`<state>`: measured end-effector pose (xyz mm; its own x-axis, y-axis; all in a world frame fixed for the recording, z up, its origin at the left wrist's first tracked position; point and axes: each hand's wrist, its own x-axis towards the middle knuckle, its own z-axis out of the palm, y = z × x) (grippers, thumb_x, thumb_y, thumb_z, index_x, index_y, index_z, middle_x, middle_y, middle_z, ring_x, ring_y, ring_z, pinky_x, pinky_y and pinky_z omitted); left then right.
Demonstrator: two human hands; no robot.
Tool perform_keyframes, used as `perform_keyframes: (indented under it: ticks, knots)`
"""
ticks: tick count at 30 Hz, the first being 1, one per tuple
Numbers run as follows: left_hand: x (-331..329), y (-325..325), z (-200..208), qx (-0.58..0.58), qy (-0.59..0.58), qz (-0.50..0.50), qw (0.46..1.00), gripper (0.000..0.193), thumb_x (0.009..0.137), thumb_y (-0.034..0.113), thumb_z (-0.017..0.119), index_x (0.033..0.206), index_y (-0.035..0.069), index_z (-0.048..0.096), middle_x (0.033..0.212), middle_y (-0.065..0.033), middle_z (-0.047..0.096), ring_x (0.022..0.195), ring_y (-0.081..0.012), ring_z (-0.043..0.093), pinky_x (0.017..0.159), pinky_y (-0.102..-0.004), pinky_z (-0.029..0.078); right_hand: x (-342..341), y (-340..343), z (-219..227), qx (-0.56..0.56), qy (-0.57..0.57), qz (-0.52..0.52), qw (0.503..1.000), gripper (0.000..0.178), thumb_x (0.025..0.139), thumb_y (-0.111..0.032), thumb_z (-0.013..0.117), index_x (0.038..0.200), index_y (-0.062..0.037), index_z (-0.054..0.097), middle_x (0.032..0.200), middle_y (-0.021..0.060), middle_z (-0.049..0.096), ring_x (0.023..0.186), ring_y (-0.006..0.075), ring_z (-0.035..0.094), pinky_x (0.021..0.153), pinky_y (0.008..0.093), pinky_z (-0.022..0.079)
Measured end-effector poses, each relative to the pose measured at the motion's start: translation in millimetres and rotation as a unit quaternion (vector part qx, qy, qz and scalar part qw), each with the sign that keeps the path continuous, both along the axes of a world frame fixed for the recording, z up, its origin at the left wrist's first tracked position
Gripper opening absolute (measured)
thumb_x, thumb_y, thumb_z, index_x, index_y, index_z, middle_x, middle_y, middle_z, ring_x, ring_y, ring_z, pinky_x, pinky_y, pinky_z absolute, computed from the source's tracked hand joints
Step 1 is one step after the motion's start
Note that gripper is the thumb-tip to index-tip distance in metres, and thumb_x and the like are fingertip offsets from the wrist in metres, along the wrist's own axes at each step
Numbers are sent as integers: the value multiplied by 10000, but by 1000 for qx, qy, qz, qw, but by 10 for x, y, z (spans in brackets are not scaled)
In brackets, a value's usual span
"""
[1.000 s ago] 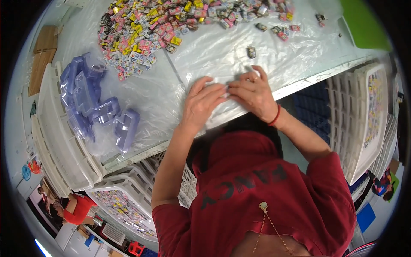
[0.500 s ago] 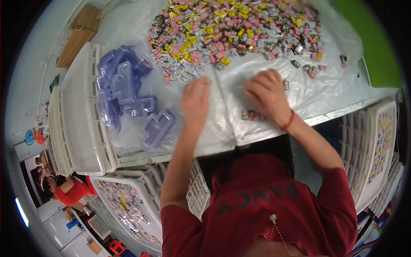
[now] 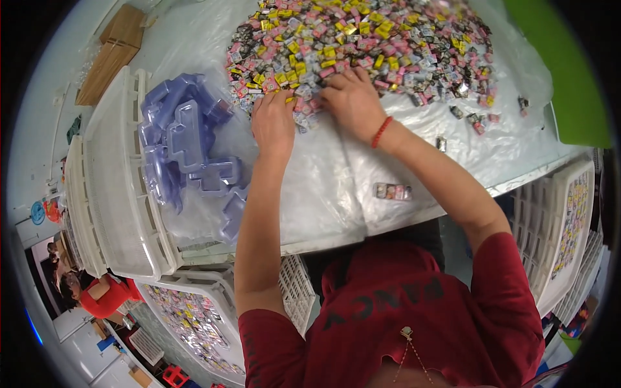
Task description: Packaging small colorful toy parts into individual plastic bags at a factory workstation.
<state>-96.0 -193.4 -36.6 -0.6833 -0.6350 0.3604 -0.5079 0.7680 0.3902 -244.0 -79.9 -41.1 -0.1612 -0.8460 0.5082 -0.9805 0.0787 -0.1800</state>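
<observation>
A wide pile of small box-shaped pieces [image 3: 388,58] in pink, yellow, black and pale blue covers the far part of the table. My left hand [image 3: 273,123] rests at the pile's near left edge, fingers bent down and close together beside a yellow piece; what is under the fingertips is hidden. To its right, my right hand [image 3: 356,107] reaches over the near edge of the pile, thumb and fingers apart among the pieces. A short row of joined pieces [image 3: 392,191] lies near the table's front edge. A single dark piece [image 3: 441,143] lies beside my right forearm.
Purple-blue clear plastic trays [image 3: 187,136] lie heaped left of my left hand. White crates [image 3: 119,174] stand at the table's left side. Below are a piece-filled crate [image 3: 226,284] and another at right [image 3: 540,220]. A green sheet [image 3: 569,84] lies far right.
Both hands have moved away from me to the pile; the right travelled farther, leaving the short row uncovered. My left hand has also shifted slightly left.
</observation>
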Motion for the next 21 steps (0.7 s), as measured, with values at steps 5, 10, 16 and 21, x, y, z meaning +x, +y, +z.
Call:
perform_keyframes:
  ticks: [5,10,16,21]
  knots:
    - [150,49,134,81,119,22,989,136,815,73,641,939,20,659,817,-99,637,754,-245,608,715,-347,475,112,-102,216,-36,-43,79,995,164,755,-207,647,909,-162,680,859,-1,609,912,219,559,910,406,367]
    - [352,426,398,396,213,53,892,142,856,96,636,970,14,654,791,-54,648,675,-91,586,627,-235,445,105,-290,13,16,45,74,996,180,764,-170,631,937,-132,661,865,15,620,911,215,577,919,428,383]
    - [605,1038,145,353,92,72,928,142,838,86,647,966,24,656,796,-88,667,697,-143,621,659,-270,470,42,139,169,-27,-203,107,973,240,800,-179,669,1026,-101,653,805,73,636,745,219,628,653,331,505]
    - [697,1024,172,182,8,-34,983,204,810,62,648,1011,25,642,990,-119,654,846,-267,624,753,-344,490,-171,962,524,98,-488,42,866,296,898,-185,624,1181,-96,617,839,49,654,731,128,619,645,271,500]
